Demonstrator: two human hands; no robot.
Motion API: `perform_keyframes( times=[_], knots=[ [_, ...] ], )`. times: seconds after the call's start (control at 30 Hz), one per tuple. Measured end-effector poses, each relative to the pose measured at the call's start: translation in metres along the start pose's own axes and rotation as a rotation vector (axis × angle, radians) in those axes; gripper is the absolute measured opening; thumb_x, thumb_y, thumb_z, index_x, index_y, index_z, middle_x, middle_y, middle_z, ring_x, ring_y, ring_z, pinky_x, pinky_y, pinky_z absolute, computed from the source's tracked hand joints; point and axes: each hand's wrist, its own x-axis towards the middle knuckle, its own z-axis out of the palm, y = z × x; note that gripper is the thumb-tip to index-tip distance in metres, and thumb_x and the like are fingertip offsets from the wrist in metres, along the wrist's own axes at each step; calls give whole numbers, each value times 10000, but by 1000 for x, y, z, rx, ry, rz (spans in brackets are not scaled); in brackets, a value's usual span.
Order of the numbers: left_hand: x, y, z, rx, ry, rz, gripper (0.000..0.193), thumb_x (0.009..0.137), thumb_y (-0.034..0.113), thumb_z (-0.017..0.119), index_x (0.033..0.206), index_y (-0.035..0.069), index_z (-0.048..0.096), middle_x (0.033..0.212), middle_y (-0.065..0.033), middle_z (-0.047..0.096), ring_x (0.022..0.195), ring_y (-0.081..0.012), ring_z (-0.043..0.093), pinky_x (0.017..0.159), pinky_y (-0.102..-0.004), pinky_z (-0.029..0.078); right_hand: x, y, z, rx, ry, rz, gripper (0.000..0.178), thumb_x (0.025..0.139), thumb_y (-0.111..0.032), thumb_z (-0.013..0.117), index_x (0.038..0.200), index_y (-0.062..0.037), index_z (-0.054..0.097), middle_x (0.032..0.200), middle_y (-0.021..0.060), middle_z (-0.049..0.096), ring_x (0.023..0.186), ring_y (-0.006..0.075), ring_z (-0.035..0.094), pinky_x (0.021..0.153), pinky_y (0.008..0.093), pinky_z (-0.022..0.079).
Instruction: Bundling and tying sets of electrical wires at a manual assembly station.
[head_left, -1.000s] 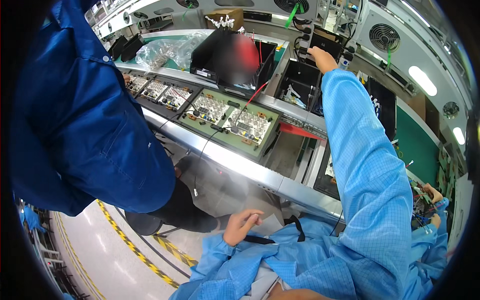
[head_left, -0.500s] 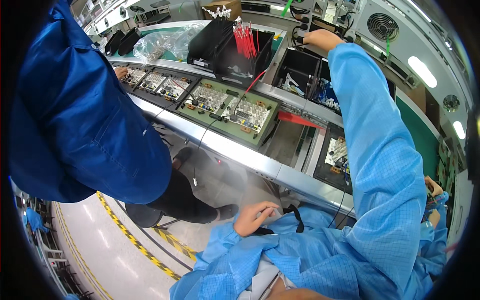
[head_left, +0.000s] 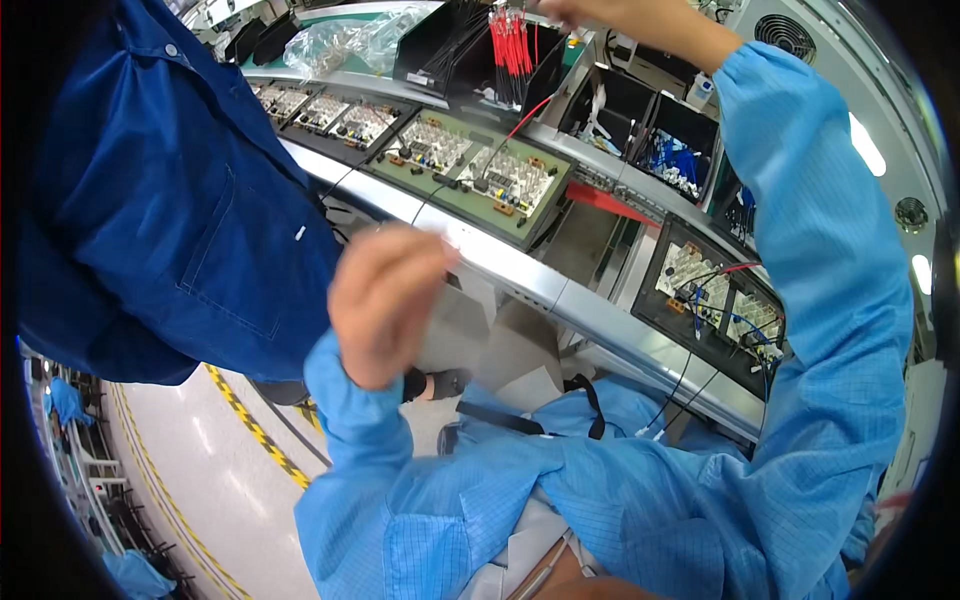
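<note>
Metal-edged table (head_left: pixel 505 268) crosses workshop; green tray (head_left: pixel 470 200) on it serves as landmark. Left of tray: co-worker (head_left: pixel 200 200) in blue jacket. Behind tray, to left: clear plastic bag (head_left: pixel 345 45). In front of tray, to left: left hand (head_left: pixel 385 305), blurred, fingers bent; cannot tell if holding anything. Behind tray: red wires (head_left: pixel 513 50), bunched. Behind tray, to right: right hand (head_left: pixel 615 12), near wires, cut off by view's top; grip cannot be told. Right of tray: blue wires (head_left: pixel 665 150), then black tray (head_left: pixel 655 300). Reaching well likely means sleeve (head_left: pixel 820 190) lifted clear of black tray's loose leads.

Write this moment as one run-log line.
left hand: raised, blurred; right hand: near red wires; green tray: holding circuit boards
</note>
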Motion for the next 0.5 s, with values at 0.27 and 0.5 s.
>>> perform_keyframes(
  times=[0.27,0.5],
  knots=[
    [80,-28,12,606,54,352,393,742,63,660,1118,179,676,1143,24,647,1092,-177,594,976,-424,429,-4,-67,59,368,-273,63,194,889,-164,622,919,27,638,770,100,667,664,131,657,610,252,531],
    [76,-65,16,401,63,380,393,672,-28,644,1044,96,671,982,-36,673,889,-235,645,754,-342,540,-14,-70,72,851,-393,380,300,904,-276,635,1025,-4,597,881,66,629,810,111,659,714,240,550]
  ],
)
